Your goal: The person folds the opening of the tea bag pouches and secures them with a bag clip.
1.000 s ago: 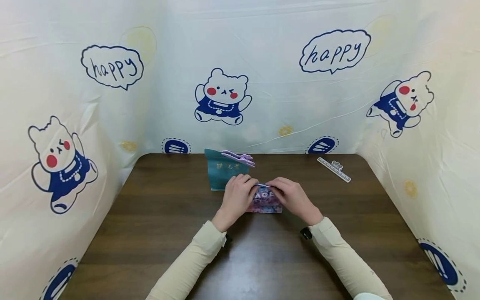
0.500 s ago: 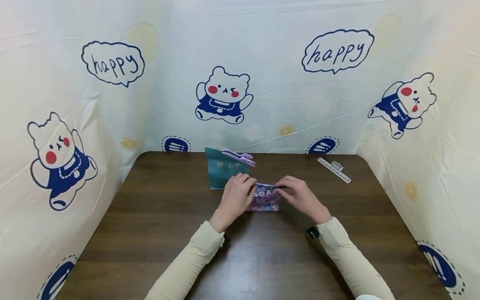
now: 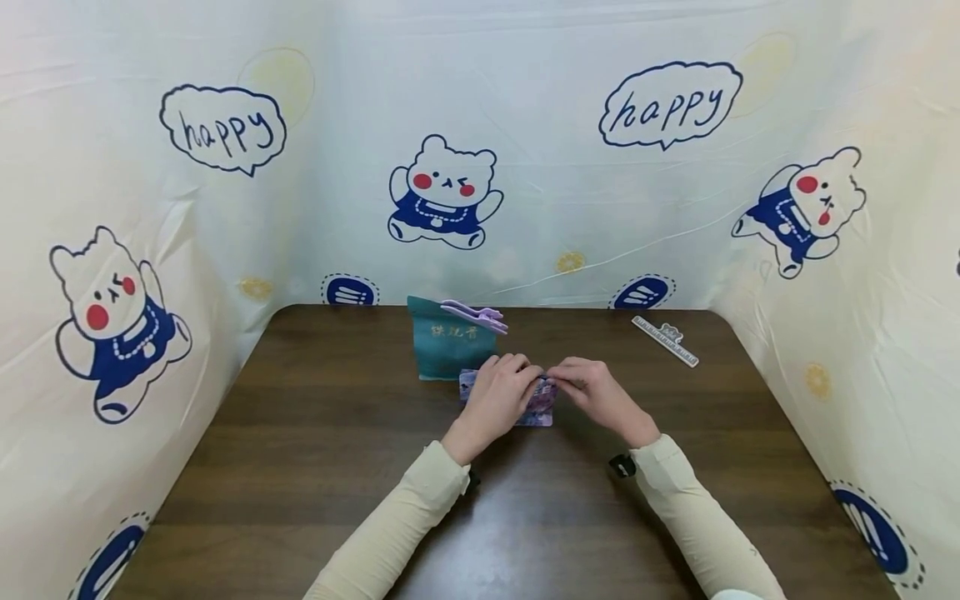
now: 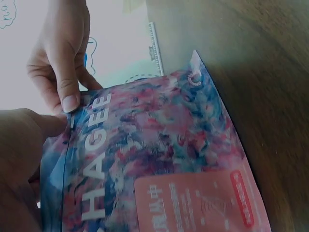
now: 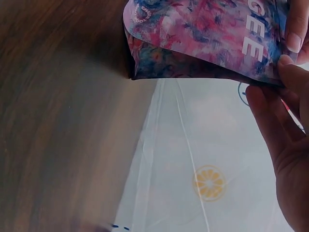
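Observation:
A pink, purple and blue marbled pouch (image 3: pixel 537 410), lettered HAGEE, stands on the table between both hands. My left hand (image 3: pixel 498 400) pinches its top edge near the right end, covering the middle of the pouch in the head view. Right beside it, my right hand (image 3: pixel 597 398) pinches the top right corner between thumb and fingers. In the left wrist view the pouch (image 4: pixel 159 121) shows a seam line along the top and a pink label on its front. The right wrist view shows the pouch's (image 5: pixel 193 41) folded side and the two thumbs close together.
Behind the left hand stands a teal pouch (image 3: pixel 442 350) with gold characters, a purple clip (image 3: pixel 477 316) across its top. A white ruler-like clip (image 3: pixel 666 340) lies at the back right of the brown table (image 3: pixel 337 467). Printed cloth hangs around the table.
My right hand has shifted slightly right to the pouch's corner. After that, my left hand has slid right along the top edge, uncovering the pouch's left end.

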A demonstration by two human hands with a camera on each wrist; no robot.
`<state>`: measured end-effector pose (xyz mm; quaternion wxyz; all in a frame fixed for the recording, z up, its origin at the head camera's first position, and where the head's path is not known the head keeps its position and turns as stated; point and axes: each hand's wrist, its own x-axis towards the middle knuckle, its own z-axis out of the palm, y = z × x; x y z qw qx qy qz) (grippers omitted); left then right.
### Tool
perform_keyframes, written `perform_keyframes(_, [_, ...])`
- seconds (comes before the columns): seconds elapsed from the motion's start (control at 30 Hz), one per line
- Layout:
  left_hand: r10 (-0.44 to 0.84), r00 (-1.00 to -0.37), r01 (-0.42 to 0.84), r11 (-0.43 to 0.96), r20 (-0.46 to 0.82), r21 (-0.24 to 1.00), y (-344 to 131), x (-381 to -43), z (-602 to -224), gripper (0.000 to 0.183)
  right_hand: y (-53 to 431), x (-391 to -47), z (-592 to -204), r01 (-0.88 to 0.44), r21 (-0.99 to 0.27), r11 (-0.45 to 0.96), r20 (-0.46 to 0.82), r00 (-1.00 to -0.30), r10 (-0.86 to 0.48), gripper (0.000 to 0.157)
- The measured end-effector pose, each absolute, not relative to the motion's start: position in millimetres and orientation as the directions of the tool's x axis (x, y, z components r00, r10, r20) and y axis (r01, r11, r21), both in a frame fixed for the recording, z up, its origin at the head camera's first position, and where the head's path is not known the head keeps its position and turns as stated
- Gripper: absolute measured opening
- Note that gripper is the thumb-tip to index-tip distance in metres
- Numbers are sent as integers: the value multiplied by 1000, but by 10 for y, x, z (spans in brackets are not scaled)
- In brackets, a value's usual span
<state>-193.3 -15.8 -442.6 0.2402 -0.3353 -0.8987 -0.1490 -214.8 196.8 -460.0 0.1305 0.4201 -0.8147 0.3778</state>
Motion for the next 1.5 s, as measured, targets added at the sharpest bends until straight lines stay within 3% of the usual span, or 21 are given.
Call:
perform_keyframes(0.3, [499, -699, 614, 786, 512, 73, -121, -1969, -4489, 17, 1930, -2228, -4641, -759, -568, 319, 522, -632, -573, 20])
perform_keyframes(0.57, [498, -713, 607, 790, 493, 81, -120, -1971, -4463, 19, 1948, -2238, -4648, -771, -573, 277, 542, -611, -577, 25])
perform_keyframes(0.93, [480, -736, 574, 816, 478, 65, -93, -1979, -4435, 23, 1941, -2217, -4513, -748, -569, 343, 486, -642, -593, 19])
perform_keyframes(1.5, [482, -701, 604, 793, 526, 78, -161, -2005, -4458, 20, 1798, -2176, -4548, -744, -555, 372, 537, -662, -523, 14])
